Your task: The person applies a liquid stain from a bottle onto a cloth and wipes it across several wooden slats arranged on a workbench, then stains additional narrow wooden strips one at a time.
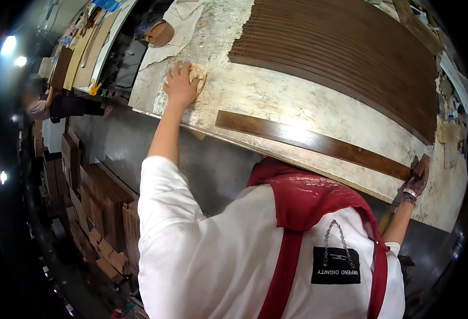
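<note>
My left hand [180, 87] lies on the worktable's [239, 85] left part, fingers spread, its thumb side over a crumpled tan cloth [200, 74]. My right hand [417, 184], in a dark stained glove, is closed around a small reddish-brown block [421, 164]; I cannot tell exactly what kind it is. That hand is at the right end of a single dark brown wooden strip [303, 136]. The strip lies along the table's near edge, and its middle shines under the light. Beyond it, several similar brown strips [335, 58] lie side by side.
A round brown container [159, 33] stands on paper at the far left. Scraps and bottles crowd the table's right end. A second bench [93, 53] holds boards at the upper left, with a person [58, 106] beside it. Brown panels [103, 196] stand on the floor at left.
</note>
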Demonstrator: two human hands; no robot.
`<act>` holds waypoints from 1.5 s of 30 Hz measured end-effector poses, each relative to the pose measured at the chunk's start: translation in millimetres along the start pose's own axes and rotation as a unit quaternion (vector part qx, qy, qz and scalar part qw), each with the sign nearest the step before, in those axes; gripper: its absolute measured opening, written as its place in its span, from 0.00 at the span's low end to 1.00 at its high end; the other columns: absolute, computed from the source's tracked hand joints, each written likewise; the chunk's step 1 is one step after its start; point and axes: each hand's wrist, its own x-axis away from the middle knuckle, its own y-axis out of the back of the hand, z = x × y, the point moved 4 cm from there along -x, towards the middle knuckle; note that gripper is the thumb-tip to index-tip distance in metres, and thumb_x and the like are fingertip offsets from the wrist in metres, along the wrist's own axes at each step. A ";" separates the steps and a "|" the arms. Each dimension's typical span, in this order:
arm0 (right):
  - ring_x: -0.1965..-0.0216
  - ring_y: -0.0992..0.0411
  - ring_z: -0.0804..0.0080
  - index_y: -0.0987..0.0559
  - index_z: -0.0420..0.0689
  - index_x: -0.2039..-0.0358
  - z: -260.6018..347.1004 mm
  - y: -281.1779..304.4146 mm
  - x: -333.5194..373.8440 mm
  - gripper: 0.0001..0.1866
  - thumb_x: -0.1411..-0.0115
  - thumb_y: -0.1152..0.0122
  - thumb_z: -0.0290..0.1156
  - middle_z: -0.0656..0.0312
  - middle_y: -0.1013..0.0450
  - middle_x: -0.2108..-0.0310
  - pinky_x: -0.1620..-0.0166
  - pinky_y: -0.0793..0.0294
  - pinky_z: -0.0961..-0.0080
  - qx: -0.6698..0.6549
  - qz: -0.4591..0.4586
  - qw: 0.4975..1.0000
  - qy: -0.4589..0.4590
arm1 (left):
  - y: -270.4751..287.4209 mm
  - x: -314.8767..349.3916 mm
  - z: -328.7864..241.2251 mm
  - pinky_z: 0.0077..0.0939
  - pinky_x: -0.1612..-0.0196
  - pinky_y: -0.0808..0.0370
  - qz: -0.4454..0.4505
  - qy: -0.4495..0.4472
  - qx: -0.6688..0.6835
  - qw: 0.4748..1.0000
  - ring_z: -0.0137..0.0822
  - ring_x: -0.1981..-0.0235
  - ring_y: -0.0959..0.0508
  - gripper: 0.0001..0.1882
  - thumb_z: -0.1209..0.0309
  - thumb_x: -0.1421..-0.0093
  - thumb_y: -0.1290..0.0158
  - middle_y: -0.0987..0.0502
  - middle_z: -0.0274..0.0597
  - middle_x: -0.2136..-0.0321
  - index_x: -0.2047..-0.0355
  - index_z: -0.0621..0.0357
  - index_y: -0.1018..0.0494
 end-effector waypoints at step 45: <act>0.64 0.30 0.79 0.24 0.33 0.53 126.5 -20.5 54.7 0.28 0.46 0.31 0.44 0.62 0.25 0.63 0.61 0.31 0.85 0.269 0.051 0.958 -0.082 | 4.3 113.7 -397.1 0.42 0.46 0.35 0.194 -0.424 0.280 0.839 0.51 0.51 0.31 0.31 0.64 0.51 0.38 0.31 0.48 0.52 0.46 0.58 0.30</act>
